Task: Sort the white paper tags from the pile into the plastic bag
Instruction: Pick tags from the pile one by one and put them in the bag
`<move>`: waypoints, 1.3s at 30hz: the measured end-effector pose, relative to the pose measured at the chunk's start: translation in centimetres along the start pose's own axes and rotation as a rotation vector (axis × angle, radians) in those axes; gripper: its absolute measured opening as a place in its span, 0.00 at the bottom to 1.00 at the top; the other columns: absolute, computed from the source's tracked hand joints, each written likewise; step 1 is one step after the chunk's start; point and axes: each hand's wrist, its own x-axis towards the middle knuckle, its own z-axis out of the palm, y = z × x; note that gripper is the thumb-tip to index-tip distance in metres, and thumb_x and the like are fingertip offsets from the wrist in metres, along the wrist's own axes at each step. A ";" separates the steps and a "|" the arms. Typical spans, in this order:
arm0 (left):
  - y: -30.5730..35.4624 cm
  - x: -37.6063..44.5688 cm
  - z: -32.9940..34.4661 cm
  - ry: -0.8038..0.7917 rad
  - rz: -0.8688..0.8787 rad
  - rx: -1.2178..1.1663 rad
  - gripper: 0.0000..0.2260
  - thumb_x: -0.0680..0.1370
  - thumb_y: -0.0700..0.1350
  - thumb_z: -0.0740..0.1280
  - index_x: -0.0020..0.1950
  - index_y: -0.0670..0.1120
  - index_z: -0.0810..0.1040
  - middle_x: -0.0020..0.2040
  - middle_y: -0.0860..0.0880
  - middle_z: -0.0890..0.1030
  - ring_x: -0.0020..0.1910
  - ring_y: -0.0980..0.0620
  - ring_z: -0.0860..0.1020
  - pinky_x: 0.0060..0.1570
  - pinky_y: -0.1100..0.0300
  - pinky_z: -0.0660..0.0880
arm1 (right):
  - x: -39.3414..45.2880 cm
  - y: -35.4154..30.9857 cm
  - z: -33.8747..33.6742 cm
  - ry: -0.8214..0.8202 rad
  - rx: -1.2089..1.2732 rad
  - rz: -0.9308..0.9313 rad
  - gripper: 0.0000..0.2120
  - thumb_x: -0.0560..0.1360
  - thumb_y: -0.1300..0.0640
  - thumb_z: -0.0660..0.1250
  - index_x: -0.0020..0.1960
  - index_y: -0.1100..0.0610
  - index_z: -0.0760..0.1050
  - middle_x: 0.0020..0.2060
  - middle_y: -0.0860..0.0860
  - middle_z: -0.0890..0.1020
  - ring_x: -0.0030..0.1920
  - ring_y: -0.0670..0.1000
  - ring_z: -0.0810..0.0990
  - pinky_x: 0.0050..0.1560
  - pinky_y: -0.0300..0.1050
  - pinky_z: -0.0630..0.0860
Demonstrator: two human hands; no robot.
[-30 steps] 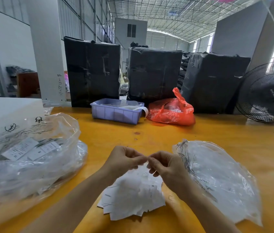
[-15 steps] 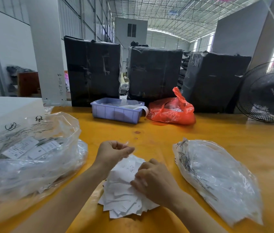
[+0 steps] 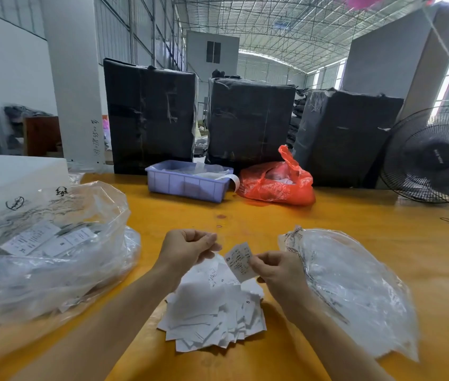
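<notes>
the print on the tag (image 3: 241, 261) pinched by the right hand (image 3: 278, 269) is too small to be read. whatever the left hand (image 3: 187, 250) pinches cannot be made out. the lower tags of the pile (image 3: 215, 317) are covered by upper ones. the fan (image 3: 435, 155) is cut off at the right edge.

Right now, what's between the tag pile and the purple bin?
In the head view, both hands: the left hand, and the right hand pinching a tag, then bare orange table.
</notes>
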 end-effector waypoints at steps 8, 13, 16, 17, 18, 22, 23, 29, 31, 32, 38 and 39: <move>-0.4 0.0 0.1 0.019 0.004 0.017 0.03 0.72 0.41 0.73 0.40 0.42 0.82 0.35 0.49 0.85 0.31 0.57 0.79 0.36 0.65 0.74 | -0.6 0.3 0.3 -0.190 -0.232 -0.115 0.03 0.69 0.59 0.75 0.38 0.57 0.84 0.32 0.51 0.84 0.31 0.45 0.80 0.33 0.37 0.75; -0.3 -0.1 0.2 0.024 -0.003 0.027 0.03 0.72 0.42 0.74 0.40 0.43 0.82 0.36 0.50 0.85 0.30 0.58 0.80 0.38 0.63 0.74 | -0.1 0.2 -0.5 -0.114 -0.002 0.027 0.05 0.73 0.61 0.71 0.39 0.58 0.84 0.33 0.53 0.84 0.32 0.47 0.79 0.33 0.41 0.74; -0.4 -0.2 0.2 0.031 -0.008 0.026 0.03 0.72 0.42 0.74 0.40 0.43 0.82 0.36 0.50 0.85 0.30 0.58 0.80 0.37 0.63 0.74 | -0.2 0.1 -0.5 -0.091 0.003 0.028 0.06 0.72 0.64 0.71 0.38 0.57 0.83 0.32 0.51 0.84 0.31 0.42 0.78 0.33 0.34 0.73; -0.4 -0.2 0.3 0.033 -0.009 0.024 0.03 0.72 0.42 0.73 0.40 0.43 0.82 0.36 0.50 0.85 0.30 0.57 0.80 0.37 0.63 0.74 | -0.3 0.2 -0.5 -0.086 -0.017 0.007 0.06 0.71 0.65 0.71 0.37 0.57 0.83 0.32 0.52 0.84 0.31 0.43 0.79 0.33 0.36 0.73; -0.5 -0.3 0.3 0.035 -0.011 0.016 0.03 0.72 0.42 0.73 0.40 0.43 0.82 0.36 0.49 0.85 0.31 0.57 0.80 0.37 0.63 0.74 | -0.4 0.3 -0.4 -0.083 -0.064 -0.030 0.06 0.70 0.64 0.72 0.36 0.57 0.83 0.32 0.52 0.83 0.31 0.44 0.78 0.33 0.38 0.73; -0.6 -0.6 0.7 0.040 -0.024 -0.023 0.04 0.72 0.42 0.73 0.42 0.42 0.81 0.35 0.49 0.85 0.30 0.59 0.80 0.35 0.66 0.73 | -0.6 0.3 0.0 -0.018 -0.028 -0.099 0.05 0.69 0.62 0.74 0.35 0.58 0.82 0.30 0.52 0.83 0.30 0.44 0.78 0.30 0.38 0.73; -0.6 -0.7 0.8 0.034 -0.029 -0.027 0.04 0.72 0.42 0.73 0.43 0.41 0.81 0.35 0.49 0.85 0.30 0.59 0.80 0.34 0.66 0.73 | -0.5 0.2 -0.1 -0.003 0.040 -0.066 0.05 0.70 0.63 0.73 0.36 0.57 0.82 0.30 0.51 0.83 0.31 0.44 0.78 0.30 0.37 0.73; -0.8 -1.0 1.7 -0.076 -0.099 -0.045 0.05 0.71 0.42 0.73 0.43 0.42 0.82 0.37 0.49 0.85 0.31 0.59 0.80 0.33 0.68 0.73 | -0.2 0.2 -0.6 0.009 0.214 0.006 0.02 0.73 0.63 0.70 0.45 0.58 0.79 0.34 0.51 0.85 0.33 0.51 0.83 0.30 0.37 0.74; -1.0 -1.0 1.9 -0.100 -0.121 -0.055 0.03 0.71 0.41 0.74 0.42 0.42 0.82 0.37 0.49 0.85 0.32 0.58 0.80 0.32 0.69 0.73 | -0.3 0.0 -0.7 0.032 0.226 -0.053 0.04 0.74 0.64 0.68 0.49 0.58 0.77 0.36 0.53 0.85 0.32 0.53 0.83 0.29 0.36 0.74; -1.0 -1.1 2.0 -0.106 -0.130 -0.053 0.02 0.71 0.41 0.74 0.41 0.43 0.83 0.37 0.49 0.85 0.33 0.57 0.80 0.33 0.68 0.73 | -0.4 -0.2 -0.7 0.052 0.221 -0.092 0.05 0.75 0.64 0.67 0.50 0.58 0.77 0.36 0.54 0.84 0.32 0.53 0.83 0.29 0.37 0.74; -0.8 -1.4 1.9 -0.180 -0.160 -0.008 0.03 0.69 0.41 0.76 0.40 0.44 0.84 0.35 0.50 0.84 0.33 0.58 0.80 0.37 0.66 0.73 | -0.7 -1.2 -0.7 0.129 0.108 -0.310 0.12 0.72 0.64 0.71 0.49 0.49 0.76 0.39 0.49 0.83 0.33 0.48 0.82 0.31 0.34 0.76; -0.7 -1.5 1.9 -0.193 -0.162 0.003 0.03 0.69 0.41 0.76 0.40 0.44 0.84 0.35 0.50 0.84 0.33 0.59 0.80 0.36 0.66 0.73 | -0.7 -1.3 -0.7 0.131 0.082 -0.333 0.13 0.72 0.64 0.71 0.49 0.48 0.76 0.39 0.48 0.83 0.33 0.47 0.82 0.32 0.36 0.77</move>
